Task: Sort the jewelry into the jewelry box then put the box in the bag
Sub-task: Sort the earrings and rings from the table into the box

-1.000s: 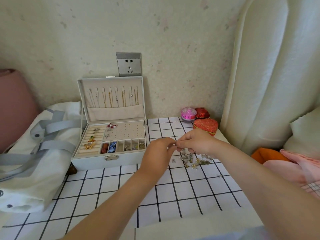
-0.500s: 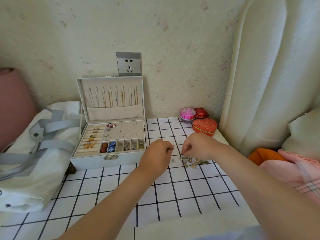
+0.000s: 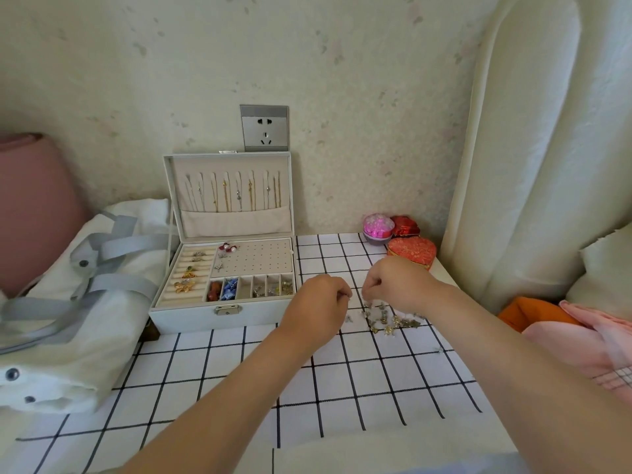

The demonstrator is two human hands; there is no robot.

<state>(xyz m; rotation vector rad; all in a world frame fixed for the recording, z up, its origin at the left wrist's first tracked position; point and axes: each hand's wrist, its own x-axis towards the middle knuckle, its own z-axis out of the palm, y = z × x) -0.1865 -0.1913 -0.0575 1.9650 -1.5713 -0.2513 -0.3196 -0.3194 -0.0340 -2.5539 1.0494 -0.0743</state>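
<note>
The white jewelry box [image 3: 191, 316] stands open at the table's back left. Necklaces hang in its lid, and rings, earrings and beads fill its tray. A pile of small metal jewelry [image 3: 388, 321] lies on the checked cloth to the right of the box. My left hand [image 3: 316, 304] hovers left of the pile, fingers curled and tips pinched on a tiny piece. My right hand [image 3: 398, 285] is just above the pile with its fingers closed. Its fingertips touch the pile's top, and what they pinch is hidden. The white bag [image 3: 78, 302] with grey straps lies left of the box.
A red heart-shaped box [image 3: 412, 251], a pink round case [image 3: 377, 226] and a small red box [image 3: 405, 226] sit at the back right. A cream padded headboard [image 3: 533, 165] rises on the right, with orange and pink cloth [image 3: 581, 333] below it. A stray jewelry piece [image 3: 439, 350] lies near the right edge.
My hands were pinched together above the pile. They have moved apart and lower: the left drew left, and the right came down onto the pile.
</note>
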